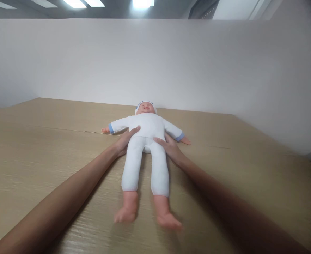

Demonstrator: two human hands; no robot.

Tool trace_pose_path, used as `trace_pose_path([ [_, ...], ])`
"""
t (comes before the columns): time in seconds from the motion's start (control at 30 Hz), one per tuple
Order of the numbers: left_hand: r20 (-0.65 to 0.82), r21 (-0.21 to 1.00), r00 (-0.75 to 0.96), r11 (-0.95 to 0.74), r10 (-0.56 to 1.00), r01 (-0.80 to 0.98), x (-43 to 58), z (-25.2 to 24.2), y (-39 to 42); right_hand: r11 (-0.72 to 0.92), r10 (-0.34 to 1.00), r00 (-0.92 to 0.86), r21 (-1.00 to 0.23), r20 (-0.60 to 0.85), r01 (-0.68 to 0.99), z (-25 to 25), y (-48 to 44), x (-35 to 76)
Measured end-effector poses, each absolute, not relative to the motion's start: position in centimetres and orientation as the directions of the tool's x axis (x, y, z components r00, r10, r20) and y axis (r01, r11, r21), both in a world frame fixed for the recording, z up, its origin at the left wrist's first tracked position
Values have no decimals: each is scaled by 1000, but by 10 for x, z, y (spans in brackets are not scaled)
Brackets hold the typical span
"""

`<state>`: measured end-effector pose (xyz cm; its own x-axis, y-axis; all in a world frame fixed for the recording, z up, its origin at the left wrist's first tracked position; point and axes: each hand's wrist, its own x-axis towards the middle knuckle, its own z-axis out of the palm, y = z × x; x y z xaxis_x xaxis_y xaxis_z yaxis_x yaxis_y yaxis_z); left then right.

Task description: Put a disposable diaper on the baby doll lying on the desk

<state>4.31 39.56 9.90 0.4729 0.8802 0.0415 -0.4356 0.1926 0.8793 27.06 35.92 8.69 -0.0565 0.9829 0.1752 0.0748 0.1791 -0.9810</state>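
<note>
A baby doll (146,148) in a white suit with blue cuffs and a white cap lies on its back on the wooden table (39,141), head away from me, bare feet toward me. My left hand (125,140) grips the doll's waist from the left, thumb laid across its belly. On the other side my right hand (170,148) holds the waist, thumb resting on the hip. Both arms stretch far forward. The fingers under the doll are hidden.
A plain white wall (224,70) rises just behind the table's far edge, right behind the doll's head. The table's right edge (277,141) runs diagonally toward me. Ceiling lights show above the wall.
</note>
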Motion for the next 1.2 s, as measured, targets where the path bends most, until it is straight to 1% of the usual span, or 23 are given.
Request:
trace_pose_path([
  [0.2, 22, 878, 486, 216, 874, -427, 43, 97, 397, 148, 988, -51, -988, 146, 39, 91, 356, 268],
  [0.57, 47, 859, 470, 205, 881, -470, 44, 97, 398, 152, 988, -50, -987, 149, 47, 85, 362, 270],
  [0.77, 23, 852, 482, 234, 876, -468, 45, 98, 397, 143, 988, -61, -989, 141, 37, 90, 358, 269],
  [1.2, 41, 870, 433, 180, 900, -458, 38, 96, 389, 152, 988, -37, -988, 151, 23, 92, 356, 266],
])
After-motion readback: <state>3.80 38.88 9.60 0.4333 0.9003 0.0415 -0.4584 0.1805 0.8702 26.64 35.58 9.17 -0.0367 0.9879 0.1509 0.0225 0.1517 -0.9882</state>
